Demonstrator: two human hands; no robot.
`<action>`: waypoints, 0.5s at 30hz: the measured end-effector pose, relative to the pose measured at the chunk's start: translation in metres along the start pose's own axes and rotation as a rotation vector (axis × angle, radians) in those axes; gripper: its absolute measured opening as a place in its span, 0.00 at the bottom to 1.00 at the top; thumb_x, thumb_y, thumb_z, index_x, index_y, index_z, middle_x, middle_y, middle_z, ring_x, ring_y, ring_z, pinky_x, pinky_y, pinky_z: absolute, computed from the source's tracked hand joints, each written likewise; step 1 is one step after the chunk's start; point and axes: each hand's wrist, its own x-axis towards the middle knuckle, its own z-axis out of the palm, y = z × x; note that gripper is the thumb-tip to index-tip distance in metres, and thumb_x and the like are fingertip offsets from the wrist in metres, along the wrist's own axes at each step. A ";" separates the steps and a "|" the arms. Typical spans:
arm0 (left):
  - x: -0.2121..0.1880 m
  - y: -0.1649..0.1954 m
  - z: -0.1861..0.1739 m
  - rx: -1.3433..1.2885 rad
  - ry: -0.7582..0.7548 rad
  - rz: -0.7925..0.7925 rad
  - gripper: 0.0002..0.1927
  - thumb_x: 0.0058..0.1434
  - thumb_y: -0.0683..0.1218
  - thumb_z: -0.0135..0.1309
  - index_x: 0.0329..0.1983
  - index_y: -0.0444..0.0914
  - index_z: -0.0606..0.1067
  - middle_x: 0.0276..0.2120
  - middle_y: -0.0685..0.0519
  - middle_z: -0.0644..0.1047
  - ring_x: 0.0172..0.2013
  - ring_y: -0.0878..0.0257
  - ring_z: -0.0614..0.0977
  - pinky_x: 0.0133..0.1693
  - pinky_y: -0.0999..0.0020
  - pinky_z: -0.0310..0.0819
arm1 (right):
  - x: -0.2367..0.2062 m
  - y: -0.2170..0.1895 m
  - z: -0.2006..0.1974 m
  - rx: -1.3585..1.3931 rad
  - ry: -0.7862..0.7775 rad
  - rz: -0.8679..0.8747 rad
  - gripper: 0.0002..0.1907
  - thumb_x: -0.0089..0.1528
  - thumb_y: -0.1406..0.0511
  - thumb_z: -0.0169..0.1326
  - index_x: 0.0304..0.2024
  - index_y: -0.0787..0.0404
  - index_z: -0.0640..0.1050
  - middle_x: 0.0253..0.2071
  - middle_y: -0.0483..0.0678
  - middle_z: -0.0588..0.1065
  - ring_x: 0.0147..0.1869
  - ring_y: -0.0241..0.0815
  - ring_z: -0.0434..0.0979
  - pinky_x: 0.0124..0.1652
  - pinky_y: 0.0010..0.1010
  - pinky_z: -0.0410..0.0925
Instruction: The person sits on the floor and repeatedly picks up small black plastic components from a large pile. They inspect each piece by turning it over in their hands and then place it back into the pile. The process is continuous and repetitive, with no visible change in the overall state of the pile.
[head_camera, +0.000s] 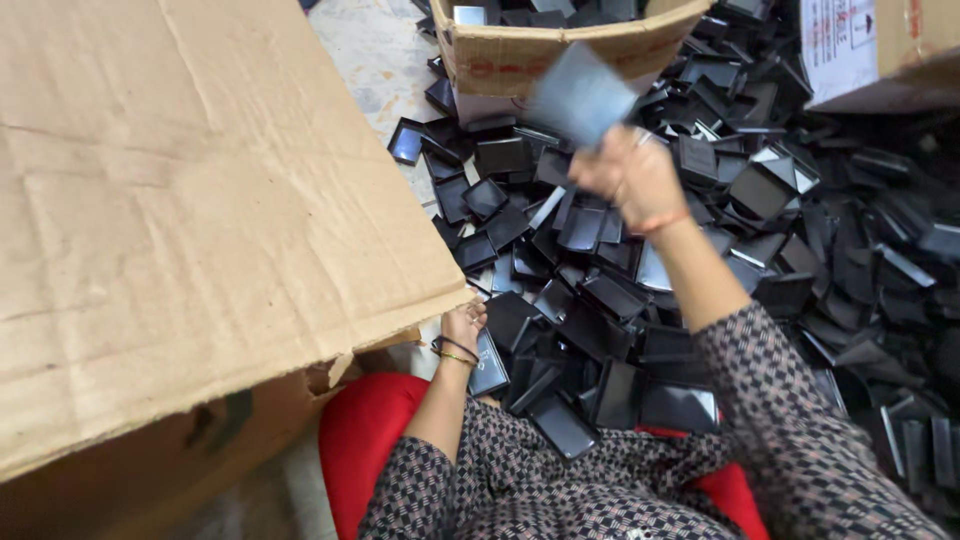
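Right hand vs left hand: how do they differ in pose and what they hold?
The right hand is raised above the pile of black trays; the left hand sits low beside the big cardboard flap. The right hand grips a blurred dark square tray up in the air; the left hand rests on a tray lying on the pile's edge. Both wrists carry bangles or thread.

Glossy black plastic trays (600, 330) (some dully reflective) heap beside matt, rough brown cardboard boxes (190, 210).

Pale speckled floor (372, 60), big cardboard flap (190, 200) at left, cardboard boxes (560, 50) behind, daylight
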 end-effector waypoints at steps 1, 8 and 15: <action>0.001 -0.001 -0.003 -0.058 0.026 -0.018 0.16 0.69 0.53 0.48 0.51 0.40 0.76 0.35 0.55 0.79 0.35 0.64 0.79 0.38 0.66 0.73 | 0.017 0.004 -0.004 -0.190 0.042 -0.122 0.14 0.65 0.57 0.57 0.41 0.62 0.79 0.42 0.57 0.80 0.42 0.49 0.84 0.41 0.39 0.77; -0.001 -0.014 -0.012 -0.248 -0.196 -0.120 0.21 0.68 0.56 0.45 0.50 0.36 0.75 0.39 0.48 0.81 0.39 0.57 0.83 0.46 0.57 0.79 | -0.011 0.126 0.027 -1.593 0.035 -0.489 0.24 0.36 0.55 0.67 0.35 0.54 0.82 0.43 0.57 0.79 0.48 0.59 0.81 0.49 0.60 0.68; -0.034 0.004 0.013 -0.181 -0.387 -0.572 0.47 0.57 0.77 0.40 0.48 0.30 0.75 0.40 0.38 0.82 0.41 0.46 0.84 0.47 0.49 0.79 | -0.089 0.095 0.030 -0.858 -0.032 -0.280 0.08 0.59 0.66 0.58 0.40 0.62 0.79 0.38 0.58 0.79 0.44 0.59 0.80 0.44 0.42 0.72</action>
